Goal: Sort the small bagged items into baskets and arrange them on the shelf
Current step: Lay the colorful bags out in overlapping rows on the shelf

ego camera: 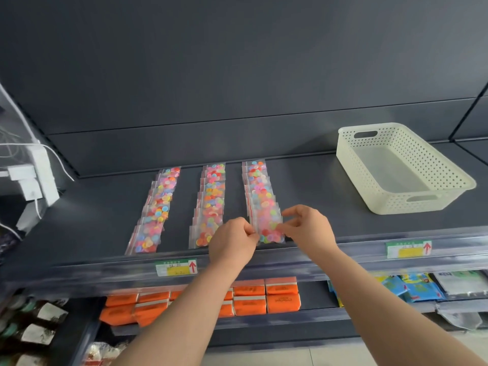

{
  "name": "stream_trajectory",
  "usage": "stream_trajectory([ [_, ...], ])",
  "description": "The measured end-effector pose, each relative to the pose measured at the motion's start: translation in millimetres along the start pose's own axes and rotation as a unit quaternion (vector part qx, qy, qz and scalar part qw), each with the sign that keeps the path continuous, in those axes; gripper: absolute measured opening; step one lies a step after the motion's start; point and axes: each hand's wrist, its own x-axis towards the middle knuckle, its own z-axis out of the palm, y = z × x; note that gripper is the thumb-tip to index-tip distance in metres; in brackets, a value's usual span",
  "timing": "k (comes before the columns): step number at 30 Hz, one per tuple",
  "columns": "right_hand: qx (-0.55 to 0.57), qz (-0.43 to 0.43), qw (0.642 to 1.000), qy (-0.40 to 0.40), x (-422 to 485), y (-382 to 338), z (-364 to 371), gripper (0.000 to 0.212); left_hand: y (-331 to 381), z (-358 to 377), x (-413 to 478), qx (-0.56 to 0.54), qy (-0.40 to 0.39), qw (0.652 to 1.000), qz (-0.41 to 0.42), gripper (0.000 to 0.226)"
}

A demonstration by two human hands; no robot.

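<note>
A single head-worn wide-angle camera stands close before the dark shelf [330,180], facing forward and slightly down onto its top surface, with lower shelving visible beneath its front edge.

A dark grey metal shelving unit [92,220] with a plain back panel [237,62] fills the scene. White power adapters [29,178] and cables hang at far left; pale floor tiles [303,356] show beneath the lower shelf [303,317].
</note>
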Motion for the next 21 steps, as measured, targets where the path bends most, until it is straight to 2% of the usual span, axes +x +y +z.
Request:
stream_trajectory([
  [10, -0.045, -0.025, 0.998, 0.023, 4.0, 2.4, 9.6, 0.029, -0.4, 3.3, 5.6, 0.054, 0.024, 0.998, -0.005, 0.018],
  [15, -0.055, -0.027, 0.998, 0.010, 5.3, 3.7, 7.4, 0.028, -0.1, 1.6, 7.0, 0.048, -0.004, 0.999, 0.000, 0.020],
  [21, -0.043, -0.022, 0.999, 0.003, 6.9, 4.4, 5.0, 0.043, 0.1, -5.1, 8.5, 0.050, -0.010, 0.999, -0.014, 0.036],
])
